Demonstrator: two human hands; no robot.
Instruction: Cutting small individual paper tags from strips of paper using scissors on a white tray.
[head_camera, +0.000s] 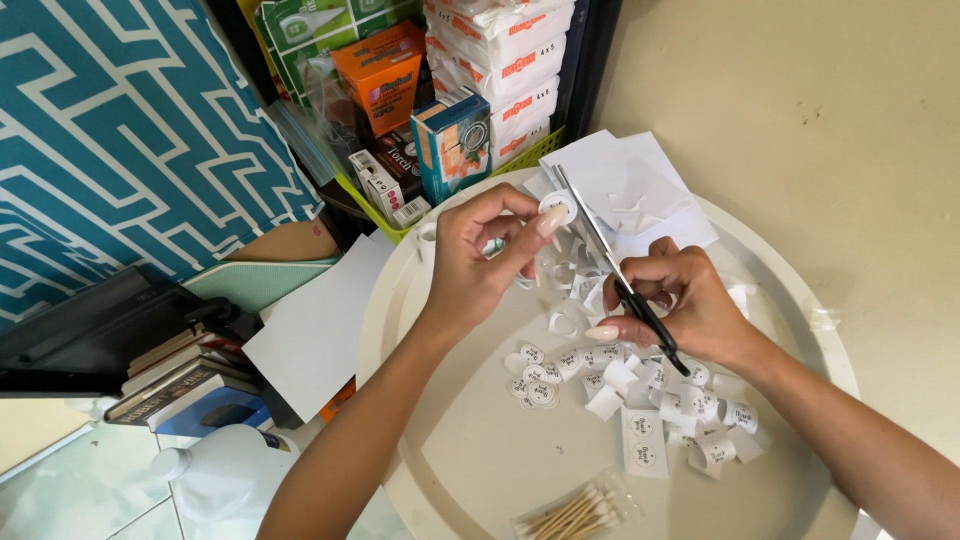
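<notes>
Pinching a small round paper sticker (557, 208) between thumb and fingertips, the left hand (482, 262) holds it raised above the upper middle of the round white tray (470, 470). The scissors (612, 268) are gripped in the right hand (678, 305), fingers closed through the black handles, with the blades pointing up and left so that they lie just beside the sticker. White paper sheets (640, 190) lie under the blade tips at the tray's far edge. Curled paper offcuts (572, 290) sit between the two hands. Cut round labels (535, 380) and loose strips lie scattered on the tray below the right hand. A clear packet of cotton swabs (575, 512) rests at the near rim. A white sheet (315, 330) lies left of the tray, near stacked books (175, 385). Boxes in a green basket (450, 130) stand beyond the tray
</notes>
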